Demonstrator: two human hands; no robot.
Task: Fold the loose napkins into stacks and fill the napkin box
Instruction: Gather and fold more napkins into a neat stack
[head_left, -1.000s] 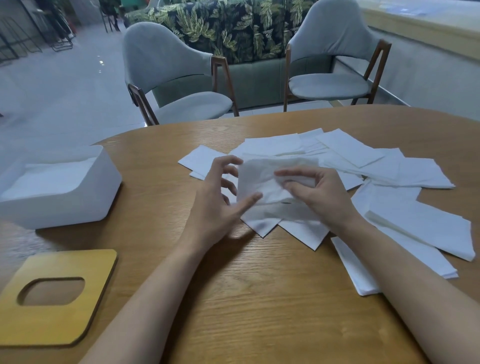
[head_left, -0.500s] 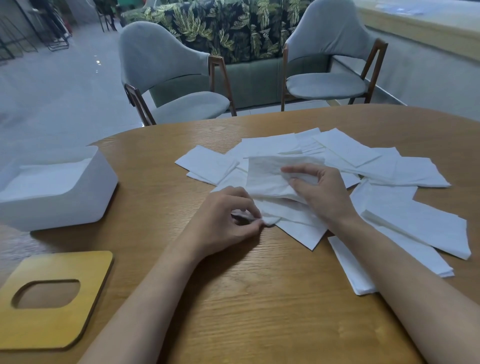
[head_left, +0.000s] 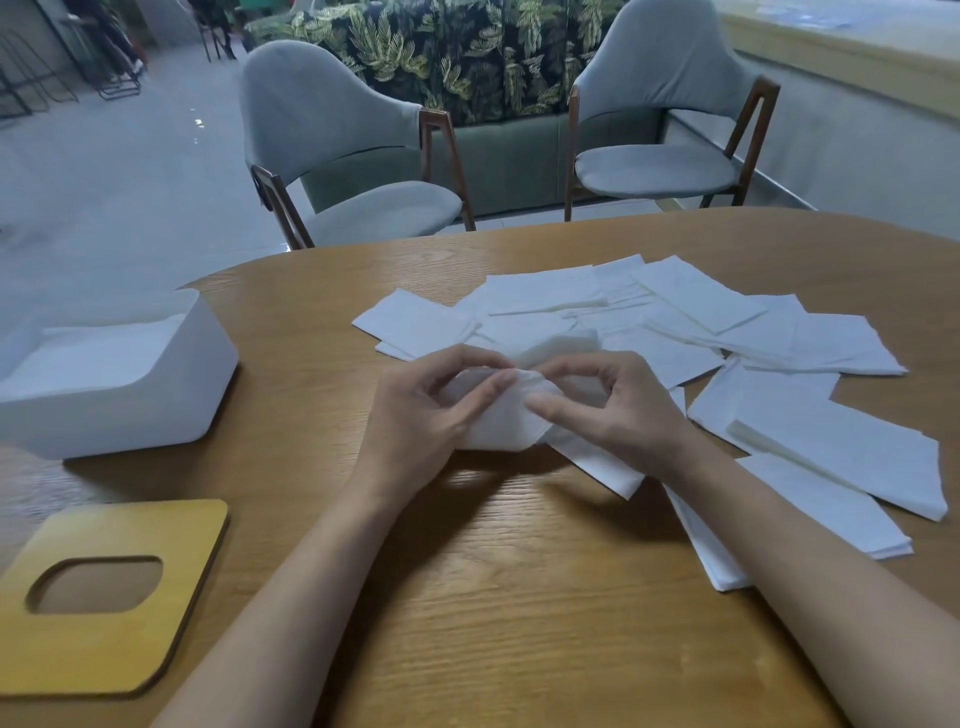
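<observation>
L hand (head_left: 415, 415) joined R hand (head_left: 621, 410), both pinching one napkin (head_left: 503, 434) (crumpled), open table (head_left: 519, 582) wood nr front edge.

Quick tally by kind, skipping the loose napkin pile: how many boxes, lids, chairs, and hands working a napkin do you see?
White napkin box: 1
Yellow wooden lid: 1
Grey chairs: 2
Hands pinching one napkin: 2, left hand and right hand
Total: 6
The loose napkins overlap too much to count.
</observation>
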